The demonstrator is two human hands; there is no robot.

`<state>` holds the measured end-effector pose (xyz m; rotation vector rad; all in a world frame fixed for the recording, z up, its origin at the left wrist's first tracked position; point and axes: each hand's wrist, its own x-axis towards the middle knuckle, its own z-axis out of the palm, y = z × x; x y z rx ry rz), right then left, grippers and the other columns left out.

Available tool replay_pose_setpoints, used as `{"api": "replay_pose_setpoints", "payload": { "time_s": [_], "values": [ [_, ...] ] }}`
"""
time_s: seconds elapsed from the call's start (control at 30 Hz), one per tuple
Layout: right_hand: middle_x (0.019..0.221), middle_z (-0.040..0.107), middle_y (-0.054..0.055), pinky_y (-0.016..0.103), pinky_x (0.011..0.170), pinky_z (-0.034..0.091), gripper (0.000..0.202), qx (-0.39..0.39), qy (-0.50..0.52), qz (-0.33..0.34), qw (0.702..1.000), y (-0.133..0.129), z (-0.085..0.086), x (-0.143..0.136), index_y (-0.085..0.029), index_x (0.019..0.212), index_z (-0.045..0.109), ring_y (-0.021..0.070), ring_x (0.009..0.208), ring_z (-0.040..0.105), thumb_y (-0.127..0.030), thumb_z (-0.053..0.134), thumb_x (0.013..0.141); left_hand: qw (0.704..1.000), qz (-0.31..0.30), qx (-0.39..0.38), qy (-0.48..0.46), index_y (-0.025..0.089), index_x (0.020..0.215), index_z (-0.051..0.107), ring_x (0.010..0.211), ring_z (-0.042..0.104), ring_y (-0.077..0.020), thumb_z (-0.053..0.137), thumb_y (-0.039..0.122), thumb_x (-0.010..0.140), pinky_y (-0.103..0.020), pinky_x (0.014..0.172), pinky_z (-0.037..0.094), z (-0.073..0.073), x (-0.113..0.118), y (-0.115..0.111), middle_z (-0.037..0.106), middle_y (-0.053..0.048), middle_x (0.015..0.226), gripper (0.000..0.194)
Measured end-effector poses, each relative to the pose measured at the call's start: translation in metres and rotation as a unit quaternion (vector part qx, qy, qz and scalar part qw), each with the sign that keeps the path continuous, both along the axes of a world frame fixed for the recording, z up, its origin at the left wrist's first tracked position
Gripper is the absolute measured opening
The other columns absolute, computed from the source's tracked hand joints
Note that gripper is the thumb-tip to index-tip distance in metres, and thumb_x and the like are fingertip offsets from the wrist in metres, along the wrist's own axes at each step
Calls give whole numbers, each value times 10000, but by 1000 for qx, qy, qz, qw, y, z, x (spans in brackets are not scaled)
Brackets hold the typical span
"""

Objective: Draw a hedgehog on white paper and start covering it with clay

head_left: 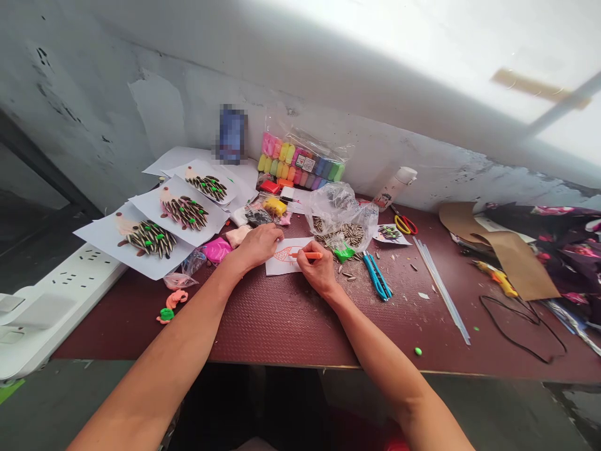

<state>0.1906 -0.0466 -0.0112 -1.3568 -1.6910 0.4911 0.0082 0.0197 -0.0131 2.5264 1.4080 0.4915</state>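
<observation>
A small white sheet of paper (282, 267) lies on the table in front of me, with an orange line drawing on it. My right hand (318, 269) is closed around an orange marker (310, 255), its tip at the drawing. At the paper's left edge rests my left hand (261, 243), fingers laid down and nothing seen in them. Beside that hand are lumps of pale pink clay (237, 236) and magenta clay (216, 250). Sunflower seeds (350, 235) spill from a clear plastic bag (340, 203) just past my right hand, near a green clay packet (345, 253).
Seed-covered hedgehog pictures (185, 213) lie at left, by a white power strip (89, 282). Colored clay packs (300, 164) lean on the wall. To the right are a blue utility knife (377, 275), scissors (404, 224), glue sticks (441, 291), a yellow glue gun (502, 282) and a white bottle (395, 186).
</observation>
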Motion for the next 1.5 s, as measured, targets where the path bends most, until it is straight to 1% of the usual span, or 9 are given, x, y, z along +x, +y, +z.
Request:
{"api": "replay_pose_setpoints", "payload": {
  "time_s": [0.3,0.57,0.77,0.97,1.1,1.33,1.5],
  "values": [
    [572,518,-40,236,521,342,204,-16,-5,26,1000,-1,1,0,-229,642,477,101,502,429,-342,519,807,1000,1,-4,12,152,998,754,967,670,-242,499,86,868,-320,848,520,1,1,-1,713,-108,988,293],
    [568,498,-42,239,526,336,208,-10,-3,3,1000,-1,1,-1,-233,623,449,103,507,417,-335,512,794,1000,4,-5,14,152,1001,751,969,669,-236,491,86,873,-314,852,522,2,1,-1,709,-107,991,298],
    [559,492,-47,234,514,330,210,-24,-2,18,1000,-1,2,0,-232,630,456,101,503,412,-350,518,793,1000,-1,4,7,164,987,751,959,666,-231,489,96,862,-314,852,528,0,0,0,708,-102,978,298],
    [558,489,-47,234,515,328,205,-20,-7,6,1000,-1,1,0,-236,619,439,101,504,404,-335,520,779,1000,-4,6,-6,168,971,750,948,666,-230,492,91,858,-315,843,529,-3,-1,1,703,-101,969,292],
    [555,492,-49,232,511,329,196,-22,-4,19,1000,-1,1,-1,-234,620,448,97,493,394,-331,521,774,1000,-4,3,-5,170,976,751,956,667,-229,507,103,863,-309,848,526,-2,-1,1,704,-99,966,277],
    [557,480,-50,232,517,334,208,6,22,9,1000,-1,2,-2,-234,611,432,96,496,400,-317,524,778,1000,-2,-2,6,162,997,754,961,670,-233,496,99,863,-314,848,528,0,0,0,708,-107,977,298],
    [555,504,-44,230,504,339,216,-20,12,26,999,-2,3,-2,-233,618,445,96,488,397,-350,534,776,1000,-3,0,7,163,1000,751,975,670,-232,496,99,868,-311,862,526,0,0,0,711,-103,989,294]
  ]
}}
